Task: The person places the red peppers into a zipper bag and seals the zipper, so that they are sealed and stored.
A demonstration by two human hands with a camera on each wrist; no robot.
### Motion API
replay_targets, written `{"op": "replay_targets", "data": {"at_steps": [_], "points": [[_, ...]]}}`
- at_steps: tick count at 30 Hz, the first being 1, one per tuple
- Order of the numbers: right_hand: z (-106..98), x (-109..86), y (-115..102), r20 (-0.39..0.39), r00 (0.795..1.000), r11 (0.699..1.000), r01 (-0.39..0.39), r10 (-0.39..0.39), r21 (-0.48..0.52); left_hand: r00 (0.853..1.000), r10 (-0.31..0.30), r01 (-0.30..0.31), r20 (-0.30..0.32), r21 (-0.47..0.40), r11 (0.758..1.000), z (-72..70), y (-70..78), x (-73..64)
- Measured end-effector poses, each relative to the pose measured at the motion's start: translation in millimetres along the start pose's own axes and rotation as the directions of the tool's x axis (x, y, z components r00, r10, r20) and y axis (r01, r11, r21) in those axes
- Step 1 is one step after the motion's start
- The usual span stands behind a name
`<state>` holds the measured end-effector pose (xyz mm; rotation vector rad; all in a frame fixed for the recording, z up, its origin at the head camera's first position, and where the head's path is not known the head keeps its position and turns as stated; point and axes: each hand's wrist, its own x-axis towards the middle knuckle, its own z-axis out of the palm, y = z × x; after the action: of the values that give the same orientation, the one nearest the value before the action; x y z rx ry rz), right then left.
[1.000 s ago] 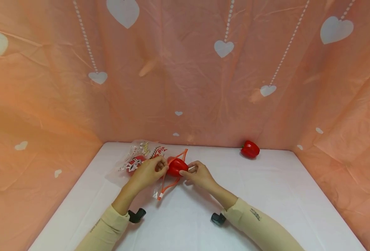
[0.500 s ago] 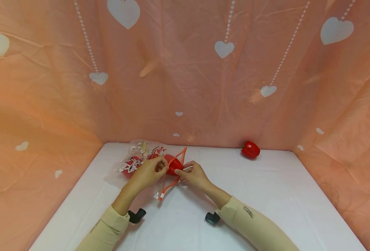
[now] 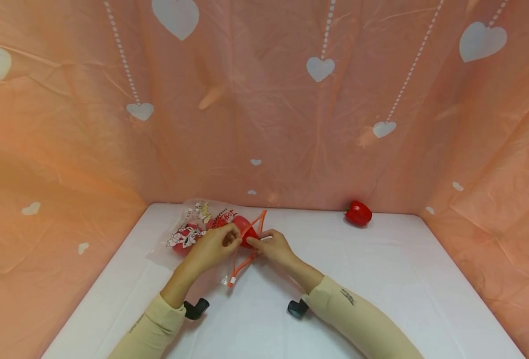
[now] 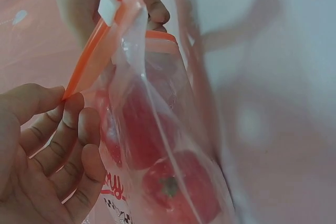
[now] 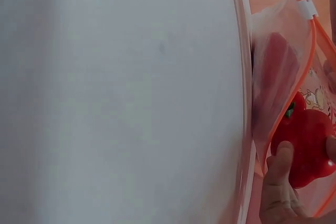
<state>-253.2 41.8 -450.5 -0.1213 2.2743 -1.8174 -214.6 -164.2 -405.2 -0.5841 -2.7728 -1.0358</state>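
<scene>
A clear zip bag (image 3: 158, 249) with printed cartoon figures lies at the back left of the table, its mouth spread toward the right. My left hand (image 3: 212, 245) pinches the bag's orange zip edge (image 4: 86, 64) between thumb and forefinger. A white slider (image 4: 108, 7) sits farther along that edge. My right hand (image 3: 277, 249) grips a red bell pepper (image 5: 304, 142) and holds it in the mouth of the bag, partly past the orange rim. Through the plastic, other red peppers show, one (image 4: 181, 190) with its green stem visible.
Another red bell pepper (image 3: 358, 214) lies near the back right edge of the white table (image 3: 381, 279). Peach curtains (image 3: 282, 124) with white hearts stand behind and at both sides. Black wrist-worn devices (image 3: 196, 309) show below both wrists.
My right hand has moved left with the bell pepper, which has gone deeper into the bag. The left hand has stayed at the zip edge.
</scene>
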Motion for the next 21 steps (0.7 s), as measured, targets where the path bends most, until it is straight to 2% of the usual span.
{"op": "replay_targets", "data": {"at_steps": [2,8,16,21], "points": [[1,0.8,-1,-0.011,1.000,1.000,0.003,-0.004,-0.019,1.000,0.006,-0.006,-0.005,0.002,1.000,0.5,-0.3,0.3],[5,2.6,-2,-0.019,1.000,1.000,-0.001,0.002,0.030,1.000,0.012,-0.012,-0.013,0.008,1.000,1.8,-1.2,0.7],[7,8.1,0,0.006,1.000,0.993,-0.007,0.006,0.116,0.999,0.033,-0.033,-0.022,0.008,0.999,2.3,-0.7,0.6],[9,10.6,2,0.030,1.000,0.987,-0.004,-0.001,0.163,1.000,0.021,-0.021,-0.012,-0.006,1.000,2.5,-0.5,1.0]]}}
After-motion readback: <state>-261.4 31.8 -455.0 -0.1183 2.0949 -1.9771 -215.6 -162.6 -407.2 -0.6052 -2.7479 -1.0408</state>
